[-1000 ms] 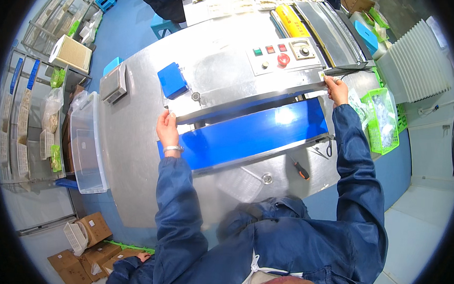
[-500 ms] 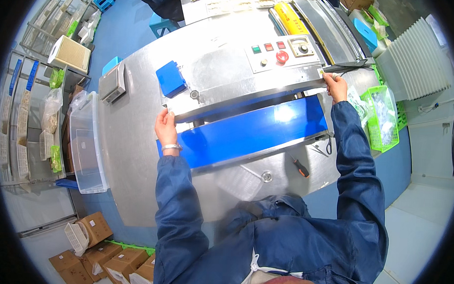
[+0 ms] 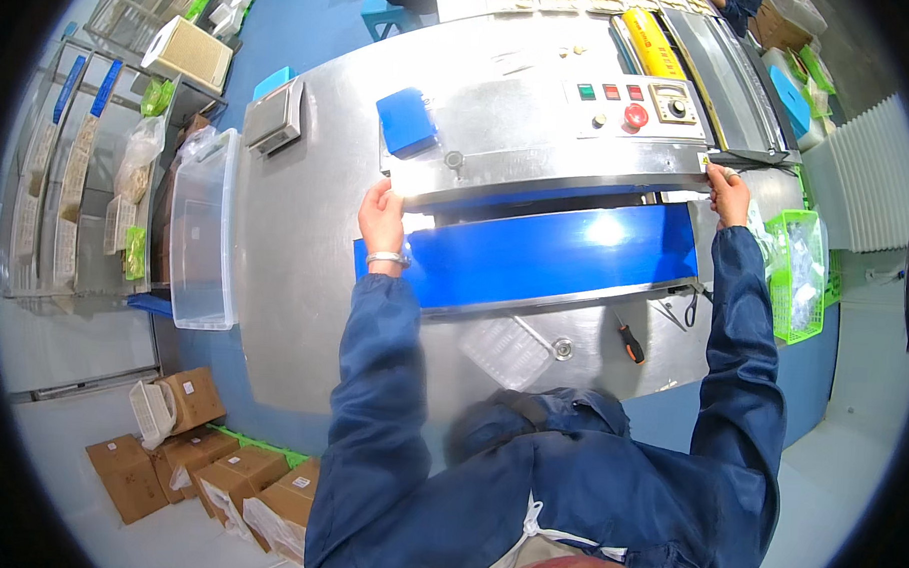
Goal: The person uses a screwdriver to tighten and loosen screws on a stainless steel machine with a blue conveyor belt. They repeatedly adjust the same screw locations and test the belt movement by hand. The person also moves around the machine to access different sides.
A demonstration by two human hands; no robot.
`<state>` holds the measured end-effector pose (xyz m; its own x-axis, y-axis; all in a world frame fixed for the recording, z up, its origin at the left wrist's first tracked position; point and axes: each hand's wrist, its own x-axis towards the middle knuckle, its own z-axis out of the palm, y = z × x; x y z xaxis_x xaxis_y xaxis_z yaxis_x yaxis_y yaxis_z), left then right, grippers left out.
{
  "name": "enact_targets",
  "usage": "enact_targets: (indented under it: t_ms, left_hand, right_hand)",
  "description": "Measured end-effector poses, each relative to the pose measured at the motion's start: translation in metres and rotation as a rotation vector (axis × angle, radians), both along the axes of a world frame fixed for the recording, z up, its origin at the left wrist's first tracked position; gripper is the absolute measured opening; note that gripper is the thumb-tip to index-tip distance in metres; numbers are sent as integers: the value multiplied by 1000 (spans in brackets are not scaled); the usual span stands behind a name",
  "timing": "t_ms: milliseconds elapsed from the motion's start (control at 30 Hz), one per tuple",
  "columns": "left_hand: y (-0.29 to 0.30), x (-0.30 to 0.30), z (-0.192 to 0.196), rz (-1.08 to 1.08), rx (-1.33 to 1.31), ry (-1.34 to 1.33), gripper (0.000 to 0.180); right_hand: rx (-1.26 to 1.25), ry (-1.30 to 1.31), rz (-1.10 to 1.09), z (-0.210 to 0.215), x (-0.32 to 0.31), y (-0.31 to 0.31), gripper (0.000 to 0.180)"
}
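I stand at a steel machine [image 3: 304,279] with a blue conveyor belt [image 3: 536,252] running across its front. Both arms, in dark blue sleeves, reach wide. My left hand [image 3: 382,221] grips the left end of the steel housing edge above the belt, beside a small knob [image 3: 452,161]. My right hand [image 3: 728,191] holds the right end of that same edge, near a grey track. A panel with coloured buttons [image 3: 626,102] and a blue box [image 3: 408,122] sit on top of the housing.
A clear plastic bin [image 3: 204,230] hangs at the machine's left side. A screwdriver [image 3: 628,340] and a clear plastic tray [image 3: 504,351] lie on the steel front. A green basket [image 3: 800,271] is on the right. Cardboard boxes [image 3: 208,456] stand on the floor; racks [image 3: 58,170] line the left.
The view has shifted and tilted a little. Both hands stay on the ends of the housing edge above the belt.
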<state>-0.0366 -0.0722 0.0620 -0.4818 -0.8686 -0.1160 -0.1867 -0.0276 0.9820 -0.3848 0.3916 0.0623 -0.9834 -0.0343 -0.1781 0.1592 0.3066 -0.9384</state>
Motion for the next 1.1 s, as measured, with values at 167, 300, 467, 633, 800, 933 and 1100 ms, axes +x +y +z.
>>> enact_targets:
  t_ms: [167, 300, 467, 633, 800, 933, 1100]
  left_hand:
    - [0, 0, 2, -15, 6, -38, 35]
    - [-2, 1, 0, -29, 25, -1, 36]
    - [1, -1, 0, 9, 7, -4, 34]
    - [2, 0, 4, -14, -11, -9, 36]
    - [3, 0, 2, 15, -10, -42, 33]
    - [0, -1, -3, 7, -18, -4, 35]
    - [0, -1, -3, 7, -21, -23, 29]
  right_hand:
    - [-10, -3, -8, 4, 4, -3, 23]
    - [-9, 1, -7, 7, 6, -5, 23]
    - [-6, 2, -10, 7, 6, -5, 23]
    - [-39, -28, -13, 5, 3, -3, 22]
    - [-33, -24, 14, 3, 1, 0, 22]
    - [-51, -53, -1, 3, 1, 2, 22]
    - [-6, -31, 16, 4, 2, 3, 24]
